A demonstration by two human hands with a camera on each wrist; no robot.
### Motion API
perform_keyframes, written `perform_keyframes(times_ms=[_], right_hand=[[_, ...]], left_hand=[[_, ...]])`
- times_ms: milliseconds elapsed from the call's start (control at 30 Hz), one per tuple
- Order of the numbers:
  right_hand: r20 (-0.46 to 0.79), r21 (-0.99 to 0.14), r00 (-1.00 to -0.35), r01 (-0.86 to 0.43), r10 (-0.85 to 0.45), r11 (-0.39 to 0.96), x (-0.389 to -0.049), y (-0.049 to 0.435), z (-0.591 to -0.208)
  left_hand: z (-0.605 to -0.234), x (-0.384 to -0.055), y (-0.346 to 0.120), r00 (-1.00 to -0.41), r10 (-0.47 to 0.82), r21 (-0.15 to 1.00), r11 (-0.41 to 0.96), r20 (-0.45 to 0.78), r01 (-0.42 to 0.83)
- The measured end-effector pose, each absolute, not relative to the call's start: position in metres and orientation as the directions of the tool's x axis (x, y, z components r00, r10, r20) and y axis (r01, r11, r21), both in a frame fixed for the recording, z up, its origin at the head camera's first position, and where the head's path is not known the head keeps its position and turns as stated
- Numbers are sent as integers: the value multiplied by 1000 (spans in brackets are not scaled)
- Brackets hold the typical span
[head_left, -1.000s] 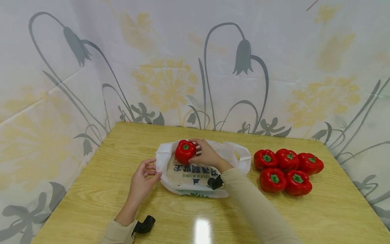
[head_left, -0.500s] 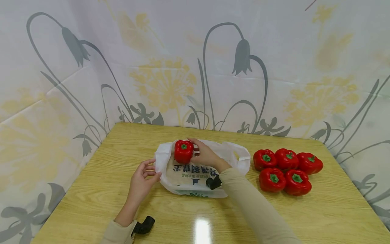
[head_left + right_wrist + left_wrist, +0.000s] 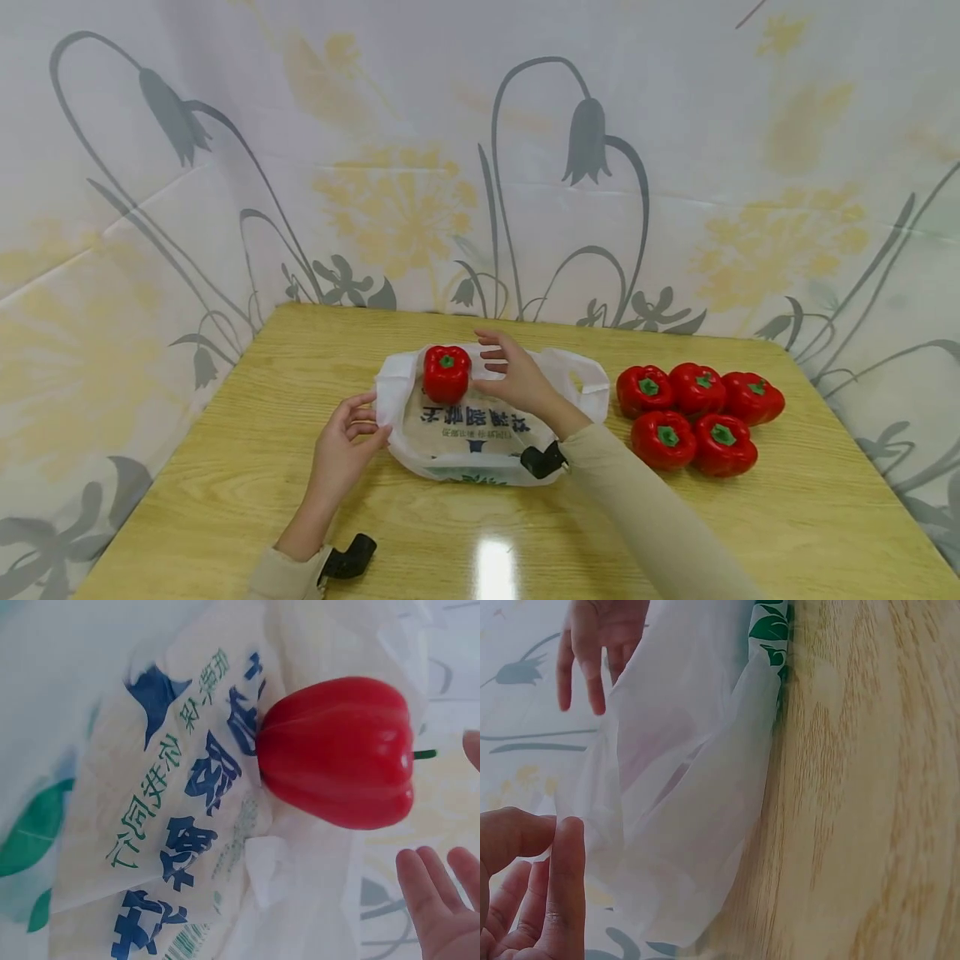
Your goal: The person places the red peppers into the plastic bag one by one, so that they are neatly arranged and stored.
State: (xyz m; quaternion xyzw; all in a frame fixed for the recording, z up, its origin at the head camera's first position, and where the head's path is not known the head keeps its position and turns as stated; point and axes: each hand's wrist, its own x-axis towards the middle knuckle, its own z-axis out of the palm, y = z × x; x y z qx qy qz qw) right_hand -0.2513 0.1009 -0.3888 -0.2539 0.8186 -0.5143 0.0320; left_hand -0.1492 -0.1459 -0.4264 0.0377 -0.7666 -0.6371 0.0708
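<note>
A white plastic bag with blue print lies flat in the middle of the wooden table. On its far left part, by the mouth, sits a red bell pepper, stem up. My right hand hovers just right of that pepper with its fingers spread and holds nothing. In the right wrist view the pepper rests on the bag, clear of my fingertips. My left hand pinches the bag's left edge. Its thumb and finger meet at the thin film.
Several more red peppers lie in a cluster on the right of the table. A flower-printed cloth wall encloses the back and both sides. The table's front shows a bright light reflection.
My right hand has let go of the pepper and drawn back a little to the right with its fingers spread. The pepper stays on the bag. The left hand keeps its hold.
</note>
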Motion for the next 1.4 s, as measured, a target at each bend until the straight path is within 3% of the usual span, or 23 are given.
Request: perform_keyframes(times_ms=[400,633,900,1400], right_hand=[[298,-877,-849,-424,-437,226,-225,112,-380],[319,-889,-858,-418,-403,185,-196,113,-357],[346,-890,-872,-422,-347,173,-201,126,-376],[496,-819,-827,-547,-265,171,-185,155,-379]], left_hand=[[-425,-148,-148,-986,-150,979,201,70,39],[-425,-148,-148,-986,-148,980,196,75,45],[-425,-149,-147,-987,-139,982,183,82,55],[-426,-147,-146,-985,-152,982,177,86,59]])
